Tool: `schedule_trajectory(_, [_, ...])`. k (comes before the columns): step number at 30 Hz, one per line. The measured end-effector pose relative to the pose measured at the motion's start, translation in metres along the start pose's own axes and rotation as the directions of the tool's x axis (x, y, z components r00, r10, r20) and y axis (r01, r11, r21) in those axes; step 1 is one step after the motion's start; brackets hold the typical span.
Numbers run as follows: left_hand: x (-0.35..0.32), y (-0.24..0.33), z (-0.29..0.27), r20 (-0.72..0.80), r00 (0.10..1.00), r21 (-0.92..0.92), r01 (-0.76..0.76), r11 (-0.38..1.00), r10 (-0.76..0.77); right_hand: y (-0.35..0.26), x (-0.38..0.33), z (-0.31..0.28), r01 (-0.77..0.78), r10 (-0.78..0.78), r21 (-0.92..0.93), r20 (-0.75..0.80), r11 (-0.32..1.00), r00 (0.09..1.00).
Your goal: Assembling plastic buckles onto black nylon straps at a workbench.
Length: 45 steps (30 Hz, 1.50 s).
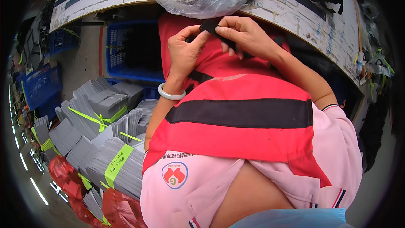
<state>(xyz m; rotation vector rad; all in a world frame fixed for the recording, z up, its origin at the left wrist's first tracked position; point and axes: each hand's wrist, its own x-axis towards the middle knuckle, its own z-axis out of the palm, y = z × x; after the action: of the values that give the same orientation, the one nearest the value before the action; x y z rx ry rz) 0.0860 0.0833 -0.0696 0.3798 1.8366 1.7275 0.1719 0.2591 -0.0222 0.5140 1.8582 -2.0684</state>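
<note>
Both hands are raised over my lap, just in front of the table edge, with a short black fabric strip [222,37] between them. My left hand [185,50], with a pale bangle [171,93] on its wrist, pinches one end of the strip between thumb and forefinger. My right hand [249,36] is closed on the strip from the other side, thumb on top and fingers curled beneath. Part of the strip is hidden by the fingers. Below them lies my red apron [232,88] with a wide black band [240,112].
A clear plastic bag [202,0] with dark pieces sits on the worn white table [291,21]; black straps [333,0] lie at its right. A blue crate [112,50] stands left, near grey stacked sheets [118,160] tied with yellow-green strips, and red plastic bags [120,207].
</note>
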Motion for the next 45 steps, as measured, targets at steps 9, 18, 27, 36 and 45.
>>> schedule_trajectory(9, [0.001, 0.0, -0.002, -0.062, 0.996, 0.028, -0.055, 0.998, 0.057, 0.003, 0.015, 0.008, -0.111, 0.114, 0.15, -0.009, 0.982, 0.993])
schedule_trajectory(18, [0.008, -0.002, 0.002, -0.057, 0.888, 0.382, -0.402, 0.832, 0.456, 0.01, 0.02, 0.01, -0.054, 0.101, 0.418, -0.09, 0.907, 0.991])
schedule_trajectory(27, [0.006, -0.009, 0.008, -0.009, 0.812, 0.431, -0.523, 0.735, 0.583, 0.018, 0.027, 0.009, -0.084, 0.099, 0.677, 0.016, 0.731, 0.995])
schedule_trajectory(36, [0.003, -0.018, 0.001, -0.043, 0.868, 0.215, -0.475, 0.853, 0.494, 0.015, 0.031, 0.003, 0.029, -0.024, 0.264, -0.022, 0.964, 0.999])
schedule_trajectory(45, [0.008, -0.016, 0.003, -0.031, 0.994, -0.498, 0.076, 0.864, -0.106, 0.017, 0.022, 0.016, 0.521, -0.508, 0.005, -0.211, 0.853, 0.835])
